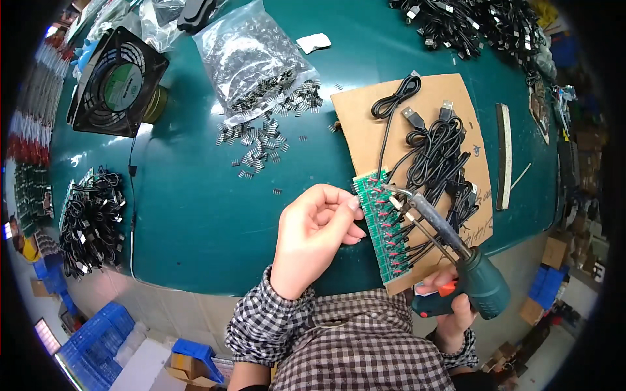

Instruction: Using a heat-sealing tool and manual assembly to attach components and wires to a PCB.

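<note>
My right hand [452, 329] is wrapped round the handle of a dark green soldering gun [488, 287] with an orange trigger. Its metal tip reaches the upper end of a green circuit board panel [366, 207], which has red and black wires along it. Thumb and forefinger of my left hand [313, 238] are pinched together at the panel's upper left edge; whatever lies between them is too small to make out. Black USB cables [435, 156] run from the panel over a cardboard sheet [355, 107], one of them looped at the top.
Small pin headers [261, 146] spill from a clear plastic bag [251, 55]. A black fan [120, 85] stands at the far left, above a cable bundle [94, 225]. More cables [469, 26] lie at the far right. A dark strip [503, 156] is right of the cardboard.
</note>
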{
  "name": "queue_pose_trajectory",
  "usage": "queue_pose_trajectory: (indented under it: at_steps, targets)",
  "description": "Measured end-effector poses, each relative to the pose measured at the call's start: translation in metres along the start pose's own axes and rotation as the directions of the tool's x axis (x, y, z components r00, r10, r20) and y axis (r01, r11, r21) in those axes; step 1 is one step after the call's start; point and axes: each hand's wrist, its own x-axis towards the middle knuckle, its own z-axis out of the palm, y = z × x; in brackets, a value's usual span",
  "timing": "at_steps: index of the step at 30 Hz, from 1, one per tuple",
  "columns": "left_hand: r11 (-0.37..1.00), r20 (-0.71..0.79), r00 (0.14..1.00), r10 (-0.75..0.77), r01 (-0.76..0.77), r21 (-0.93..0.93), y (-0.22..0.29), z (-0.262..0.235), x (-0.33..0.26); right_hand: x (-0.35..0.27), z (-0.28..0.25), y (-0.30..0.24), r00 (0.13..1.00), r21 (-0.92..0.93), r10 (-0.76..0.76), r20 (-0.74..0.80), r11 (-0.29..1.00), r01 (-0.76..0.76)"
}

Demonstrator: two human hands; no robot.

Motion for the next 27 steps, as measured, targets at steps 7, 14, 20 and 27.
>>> queue_pose_trajectory:
  at_steps: [7, 14, 20, 27]
  targets:
    - [0.998, 0.016, 0.999, -0.050, 0.050, -0.032, 0.004, -0.001, 0.002, 0.000, 0.005, 0.001, 0.998, 0.035, -0.026, -0.064, 0.999, 0.029]
    - [0.999, 0.012, 0.999, -0.035, 0.035, -0.033, 0.000, 0.001, 0.002, -0.002, 0.006, 0.000, 0.998, 0.057, 0.008, -0.058, 0.998, -0.005]
    - [0.998, 0.004, 1.000, -0.016, 0.016, -0.059, -0.003, 0.002, 0.002, -0.004, 0.011, -0.002, 0.997, -0.017, 0.026, -0.074, 0.999, -0.028]
    - [0.998, 0.038, 0.999, -0.020, 0.023, -0.065, -0.004, -0.001, 0.004, -0.003, 0.018, -0.002, 0.997, -0.048, 0.038, -0.064, 0.998, -0.041]
